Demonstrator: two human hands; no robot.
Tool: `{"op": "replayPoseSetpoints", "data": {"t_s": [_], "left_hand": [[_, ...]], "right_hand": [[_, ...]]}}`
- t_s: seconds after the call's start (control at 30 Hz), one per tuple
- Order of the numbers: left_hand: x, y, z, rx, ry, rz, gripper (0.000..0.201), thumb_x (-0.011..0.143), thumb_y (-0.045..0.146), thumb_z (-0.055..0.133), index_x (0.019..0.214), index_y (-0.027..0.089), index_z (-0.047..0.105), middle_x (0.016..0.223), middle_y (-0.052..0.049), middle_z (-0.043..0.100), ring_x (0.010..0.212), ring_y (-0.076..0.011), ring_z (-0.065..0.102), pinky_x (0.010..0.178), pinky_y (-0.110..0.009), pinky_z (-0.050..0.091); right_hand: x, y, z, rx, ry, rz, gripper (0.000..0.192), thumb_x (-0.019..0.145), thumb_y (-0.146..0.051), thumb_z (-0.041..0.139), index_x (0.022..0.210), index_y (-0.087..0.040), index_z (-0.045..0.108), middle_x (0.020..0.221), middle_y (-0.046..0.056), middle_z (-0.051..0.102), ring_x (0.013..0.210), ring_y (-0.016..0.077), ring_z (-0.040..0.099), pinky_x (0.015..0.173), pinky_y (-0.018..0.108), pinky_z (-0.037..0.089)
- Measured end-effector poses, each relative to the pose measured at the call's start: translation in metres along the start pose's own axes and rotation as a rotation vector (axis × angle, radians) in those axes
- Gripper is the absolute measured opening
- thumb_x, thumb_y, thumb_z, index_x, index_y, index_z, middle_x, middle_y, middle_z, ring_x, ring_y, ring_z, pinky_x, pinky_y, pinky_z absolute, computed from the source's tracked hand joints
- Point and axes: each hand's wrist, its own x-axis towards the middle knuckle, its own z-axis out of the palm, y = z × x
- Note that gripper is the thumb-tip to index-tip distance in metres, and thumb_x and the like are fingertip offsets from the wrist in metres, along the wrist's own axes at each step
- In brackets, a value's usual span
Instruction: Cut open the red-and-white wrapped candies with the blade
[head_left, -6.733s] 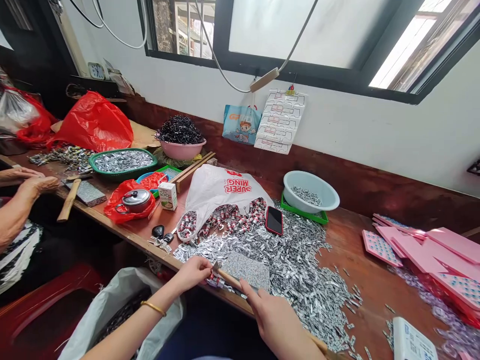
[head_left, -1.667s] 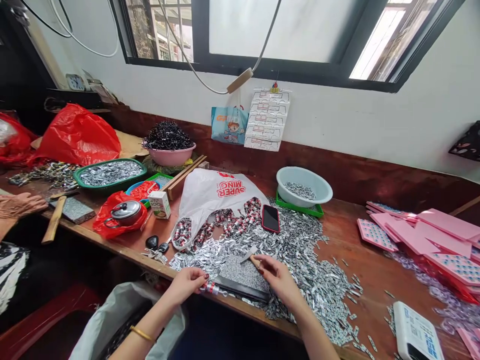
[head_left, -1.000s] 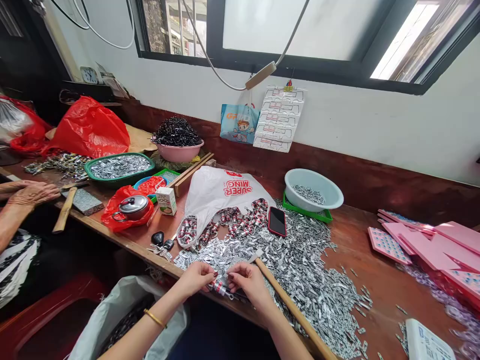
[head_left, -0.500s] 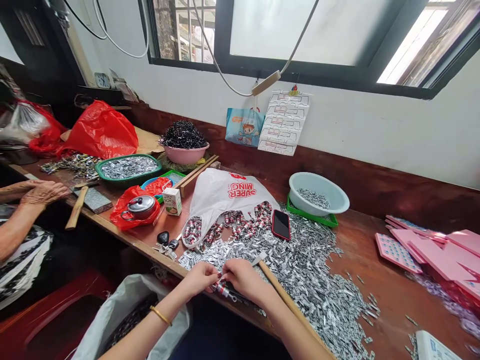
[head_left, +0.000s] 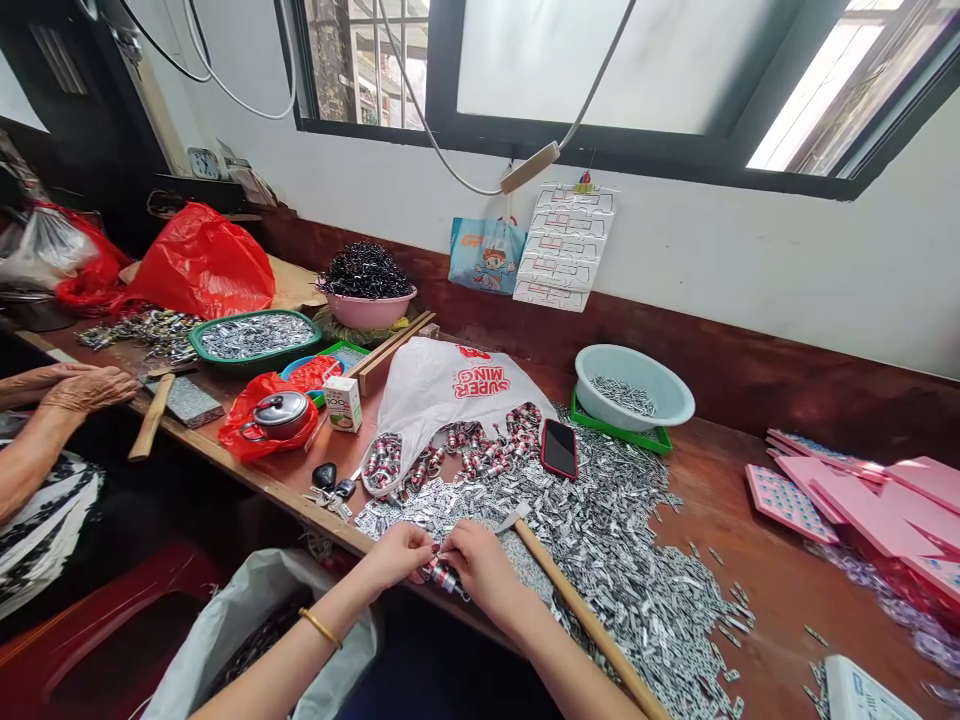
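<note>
My left hand [head_left: 405,552] and my right hand [head_left: 480,568] meet at the front edge of the table, fingertips pinched close together. Just below the fingertips is a small banded cylinder [head_left: 442,575] in red, white and black, partly covered by my right hand. The tiny part between the fingertips is too small to make out. Beside my right hand lies a hammer [head_left: 585,612] with a long wooden handle, its metal head just beyond my knuckles. Small flat metal clips [head_left: 630,540] spread in a heap around it.
More banded cylinders [head_left: 480,450] spill from a white plastic bag [head_left: 427,390]. Near them are a phone [head_left: 559,447], keys [head_left: 330,490] and a pale blue basin [head_left: 679,392]. Pink cards [head_left: 847,500] lie at right. Another person's hands [head_left: 90,388] are at left; an open sack [head_left: 262,575] stands below.
My hands stay pinched together at nearly the same place. My right hand has shifted slightly and covers more of the banded cylinder's lower end. The other person's hands have moved a little.
</note>
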Motion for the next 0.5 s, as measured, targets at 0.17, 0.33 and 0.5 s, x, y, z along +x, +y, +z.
{"op": "replayPoseSetpoints", "data": {"t_s": [0.17, 0.33, 0.5], "left_hand": [[0.0, 0.0, -0.003, -0.005, -0.036, -0.002, 0.038, 0.052, 0.05, 0.071, 0.058, 0.015, 0.056, 0.052, 0.006, 0.051, 0.052, -0.0115, 0.05, 0.056, -0.027, 0.049], [0.001, -0.002, -0.001, 0.028, -0.01, 0.017, 0.04, 0.05, 0.051, 0.07, 0.059, 0.015, 0.055, 0.051, 0.006, 0.05, 0.05, -0.0113, 0.049, 0.054, -0.027, 0.048], [0.003, -0.007, 0.003, 0.091, 0.045, 0.051, 0.027, 0.056, 0.043, 0.062, 0.059, 0.017, 0.054, 0.05, 0.005, 0.05, 0.048, -0.0125, 0.051, 0.051, -0.027, 0.048]], "right_hand": [[0.006, -0.016, -0.003, -0.093, -0.008, 0.082, 0.019, 0.079, -0.004, 0.053, 0.074, -0.018, 0.065, 0.08, 0.008, 0.065, 0.077, 0.0218, 0.06, 0.064, 0.029, 0.043], [-0.013, -0.017, -0.024, -0.108, 0.046, 0.065, 0.021, 0.082, -0.007, 0.051, 0.085, -0.02, 0.067, 0.092, 0.007, 0.065, 0.085, 0.0218, 0.06, 0.07, 0.029, 0.046], [-0.081, 0.035, -0.049, -0.377, 0.139, 0.395, 0.037, 0.076, -0.017, 0.062, 0.113, -0.015, 0.057, 0.109, 0.015, 0.061, 0.096, 0.032, 0.057, 0.078, 0.042, 0.047]]}}
